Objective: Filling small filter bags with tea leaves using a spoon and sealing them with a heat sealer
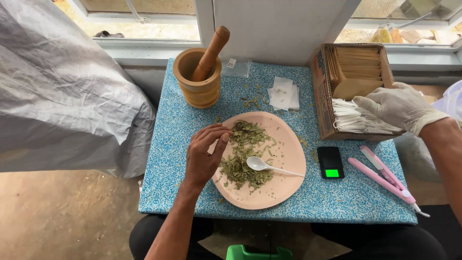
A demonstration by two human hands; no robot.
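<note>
A pink plate (288, 144) lies in the middle of the blue speckled table, heaped with dried green leaves (244, 154). A white plastic spoon (262, 165) rests on the leaves, bowl to the left. My left hand (206, 155), bare, hovers over the plate's left side with thumb and fingertips pinched at the leaves. My right hand (400, 106), in a white glove, reaches into a cardboard box (321, 91) at the right and rests on a row of white sachets (353, 119); brown envelopes (358, 67) fill the box's far half.
A wooden mortar (198, 82) with a pestle (211, 52) stands at the back left. Loose white sachets (284, 94) lie behind the plate. A small black scale (330, 162) and a pink heat sealer (385, 178) sit at the right. A grey tarp (62, 91) hangs beside the table.
</note>
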